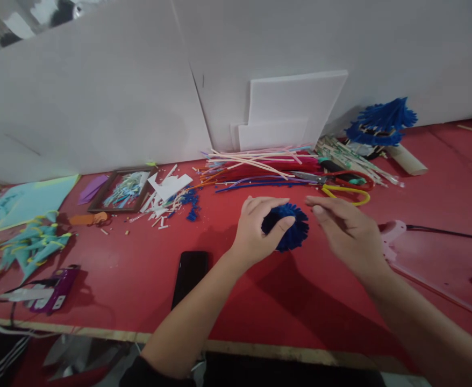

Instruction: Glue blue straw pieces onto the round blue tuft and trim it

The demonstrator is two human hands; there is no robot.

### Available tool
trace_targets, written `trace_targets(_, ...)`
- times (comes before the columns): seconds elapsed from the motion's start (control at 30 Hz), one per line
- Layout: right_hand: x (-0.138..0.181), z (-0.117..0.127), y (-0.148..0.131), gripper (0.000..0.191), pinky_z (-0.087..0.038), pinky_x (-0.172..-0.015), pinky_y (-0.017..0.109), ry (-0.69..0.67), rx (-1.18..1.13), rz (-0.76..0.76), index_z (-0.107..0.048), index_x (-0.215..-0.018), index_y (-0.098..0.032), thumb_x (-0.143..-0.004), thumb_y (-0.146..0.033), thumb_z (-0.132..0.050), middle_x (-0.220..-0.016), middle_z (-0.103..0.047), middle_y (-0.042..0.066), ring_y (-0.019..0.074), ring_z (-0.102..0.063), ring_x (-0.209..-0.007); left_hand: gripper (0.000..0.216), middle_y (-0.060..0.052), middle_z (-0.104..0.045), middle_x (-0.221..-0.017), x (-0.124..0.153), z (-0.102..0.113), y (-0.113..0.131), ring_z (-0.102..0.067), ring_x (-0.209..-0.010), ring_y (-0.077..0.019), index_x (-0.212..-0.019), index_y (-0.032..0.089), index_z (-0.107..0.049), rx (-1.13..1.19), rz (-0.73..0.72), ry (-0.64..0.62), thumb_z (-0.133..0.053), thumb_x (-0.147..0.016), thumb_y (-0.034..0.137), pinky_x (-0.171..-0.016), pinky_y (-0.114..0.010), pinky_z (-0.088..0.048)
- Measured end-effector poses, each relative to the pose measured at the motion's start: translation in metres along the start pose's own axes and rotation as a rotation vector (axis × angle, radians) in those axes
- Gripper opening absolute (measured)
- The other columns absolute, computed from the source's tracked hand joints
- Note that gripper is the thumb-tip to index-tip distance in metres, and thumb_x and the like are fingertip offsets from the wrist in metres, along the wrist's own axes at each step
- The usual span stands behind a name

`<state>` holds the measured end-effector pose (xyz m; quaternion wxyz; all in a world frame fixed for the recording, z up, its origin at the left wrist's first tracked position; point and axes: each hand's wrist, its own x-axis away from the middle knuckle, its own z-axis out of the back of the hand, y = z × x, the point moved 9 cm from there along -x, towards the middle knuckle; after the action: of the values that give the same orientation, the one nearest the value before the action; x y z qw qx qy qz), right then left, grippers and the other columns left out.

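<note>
A round, fringed piece of dark blue chenille stems (296,231) is held over the table between the thumb and fingers of my left hand (258,228). Part of it is hidden behind that hand. My right hand (351,234) is just to the right, its thumb and forefinger brought close together in a pinch; whatever may be between the fingertips is too small to make out. Behind my hands lie scissors (347,188) with red and yellow handles, beside a pile of loose chenille stems (256,169) in several colours.
On the red table (139,279), a black phone (191,274) lies left of my hands. Farther left are a brown tray (117,188) of scraps and a purple device (56,290). A pink glue gun (393,236) is at the right, and a larger blue fringed piece (383,123) stands behind.
</note>
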<state>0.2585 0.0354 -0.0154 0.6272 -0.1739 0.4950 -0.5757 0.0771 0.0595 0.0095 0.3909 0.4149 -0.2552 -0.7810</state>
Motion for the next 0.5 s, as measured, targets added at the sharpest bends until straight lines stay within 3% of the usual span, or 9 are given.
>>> trace_targets(0.07,0.007,0.004,0.016,0.046,-0.056,-0.065,0.035,0.014,0.0,-0.141,-0.073,-0.109,-0.023,-0.096,-0.063,-0.054,-0.089,-0.076,0.008,0.0197,-0.069,-0.074,0.033,-0.011,-0.076,-0.128,-0.002,0.001,0.001,-0.068,-0.123,-0.0255,-0.121,0.021,-0.071,-0.007,-0.012,-0.006,-0.063,-0.098,0.044,-0.12,-0.053,-0.041)
trace_targets(0.13,0.014,0.0,0.027,0.055,-0.048,-0.053,0.031,-0.026,-0.02,-0.247,-0.072,-0.091,-0.021,-0.09,-0.073,-0.055,-0.066,-0.067,0.003,0.0165,-0.059,-0.056,0.037,-0.012,-0.071,-0.139,-0.004,-0.003,-0.003,-0.063,-0.133,-0.0271,-0.125,0.02,-0.069,0.009,0.017,-0.026,-0.063,-0.097,0.045,-0.123,-0.052,-0.039)
trace_targets(0.23,0.021,-0.015,0.036,0.068,-0.04,-0.047,0.029,-0.125,-0.09,-0.344,-0.061,-0.063,-0.023,-0.082,-0.087,-0.052,-0.049,-0.05,-0.001,0.0133,-0.047,-0.046,0.046,-0.016,-0.066,-0.146,-0.003,-0.01,-0.024,-0.06,-0.139,-0.0294,-0.133,0.017,-0.065,0.085,0.193,-0.051,-0.056,-0.1,0.049,-0.121,-0.053,-0.043)
trace_targets(0.3,0.024,-0.026,0.039,0.072,-0.036,-0.044,0.029,-0.171,-0.151,-0.39,-0.055,-0.058,-0.024,-0.076,-0.094,-0.05,-0.047,-0.045,-0.003,0.0122,-0.042,-0.045,0.051,-0.018,-0.064,-0.147,0.0,-0.013,-0.034,-0.061,-0.138,-0.0304,-0.136,0.016,-0.062,0.119,0.281,-0.065,-0.052,-0.102,0.052,-0.118,-0.053,-0.047)
trace_targets(0.43,0.024,-0.037,0.04,0.074,-0.032,-0.042,0.028,-0.236,-0.275,-0.451,-0.048,-0.057,-0.024,-0.071,-0.097,-0.052,-0.048,-0.041,-0.004,0.0104,-0.036,-0.045,0.057,-0.015,-0.054,-0.158,0.001,-0.016,-0.02,-0.047,-0.151,-0.0337,-0.136,0.019,-0.065,0.089,0.169,-0.115,-0.071,-0.091,0.054,-0.127,-0.057,-0.035)
trace_targets(0.5,0.023,-0.039,0.038,0.074,-0.033,-0.043,0.027,-0.259,-0.32,-0.457,-0.047,-0.056,-0.024,-0.07,-0.096,-0.056,-0.049,-0.042,-0.004,0.0099,-0.037,-0.046,0.05,-0.013,-0.059,-0.154,0.001,-0.018,-0.009,-0.047,-0.152,-0.0339,-0.132,0.022,-0.067,0.039,0.099,-0.145,-0.075,-0.09,0.049,-0.128,-0.061,-0.03)
